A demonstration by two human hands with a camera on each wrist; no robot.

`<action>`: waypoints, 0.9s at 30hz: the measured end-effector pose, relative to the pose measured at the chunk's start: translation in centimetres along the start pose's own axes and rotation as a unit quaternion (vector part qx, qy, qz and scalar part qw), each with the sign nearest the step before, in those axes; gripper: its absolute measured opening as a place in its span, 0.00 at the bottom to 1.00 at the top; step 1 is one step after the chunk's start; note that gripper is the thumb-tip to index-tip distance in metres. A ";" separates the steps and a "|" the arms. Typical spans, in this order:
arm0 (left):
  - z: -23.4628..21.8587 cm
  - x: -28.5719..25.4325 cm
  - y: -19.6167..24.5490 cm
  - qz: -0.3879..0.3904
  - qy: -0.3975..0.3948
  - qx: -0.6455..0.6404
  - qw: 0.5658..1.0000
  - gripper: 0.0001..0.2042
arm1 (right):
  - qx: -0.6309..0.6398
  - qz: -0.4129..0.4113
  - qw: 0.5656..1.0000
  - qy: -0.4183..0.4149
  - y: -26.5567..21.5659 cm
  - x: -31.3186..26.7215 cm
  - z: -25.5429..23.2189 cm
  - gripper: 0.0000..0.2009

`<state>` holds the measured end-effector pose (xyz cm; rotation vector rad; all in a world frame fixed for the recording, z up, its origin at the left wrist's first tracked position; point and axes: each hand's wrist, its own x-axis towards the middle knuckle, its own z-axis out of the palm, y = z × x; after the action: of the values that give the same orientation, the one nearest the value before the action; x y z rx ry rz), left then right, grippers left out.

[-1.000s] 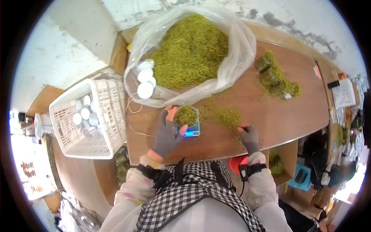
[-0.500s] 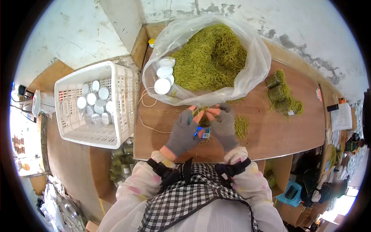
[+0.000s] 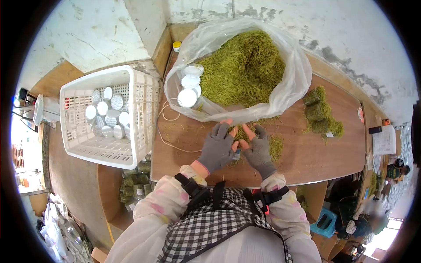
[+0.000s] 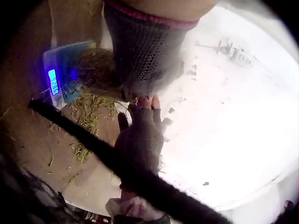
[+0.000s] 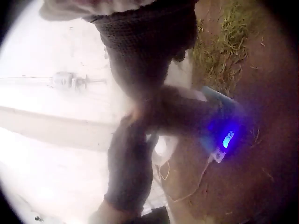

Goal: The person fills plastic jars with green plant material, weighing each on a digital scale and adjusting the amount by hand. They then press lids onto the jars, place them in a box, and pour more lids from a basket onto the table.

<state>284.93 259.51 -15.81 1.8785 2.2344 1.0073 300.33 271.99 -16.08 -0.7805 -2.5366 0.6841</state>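
A clear jar [image 4: 96,70] packed with dried green strands [image 3: 240,133] stands upright on a small digital scale [image 4: 63,52], whose display glows blue. From the left side, my left hand [image 3: 217,148] in a grey fingerless glove holds the jar near its mouth. My right hand [image 3: 259,152], gloved alike, is at the mouth from the right, its thumb and forefinger spread round the strands there. Both thumbs come close together on the near side. In the head view the hands hide most of the jar and scale. A loose pile of strands [image 3: 276,148] lies right of my right hand.
Behind my hands sits a large clear plastic bag [image 3: 294,87] of green strands, with several white lids [image 3: 187,98] at its left. A white basket [image 3: 131,109] of round-topped pieces stands left. Several filled jars [image 3: 322,111] lie at the right; a blue stool [image 3: 324,222] is below.
My right hand has come from the loose pile to the jar's mouth, joining the left hand there. Since half a second ago, the fingers have shifted slightly apart round the mouth.
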 end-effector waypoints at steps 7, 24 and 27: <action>-3.4 0.8 -3.6 -0.059 0.063 -0.116 0.989 0.24 | 0.061 -0.024 0.997 0.043 0.2 0.5 1.3 0.20; -1.2 3.6 -19.4 -0.100 -0.033 0.261 0.960 0.11 | 0.100 0.195 0.971 0.093 2.0 -8.3 -5.2 0.23; -3.1 3.7 -17.4 -0.079 0.058 0.120 0.988 0.09 | 0.100 0.179 0.974 0.098 2.1 -8.3 -5.6 0.24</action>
<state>267.59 260.61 -20.80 1.7273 2.6297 0.8806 310.34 270.35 -14.61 -1.1820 -2.1322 0.9095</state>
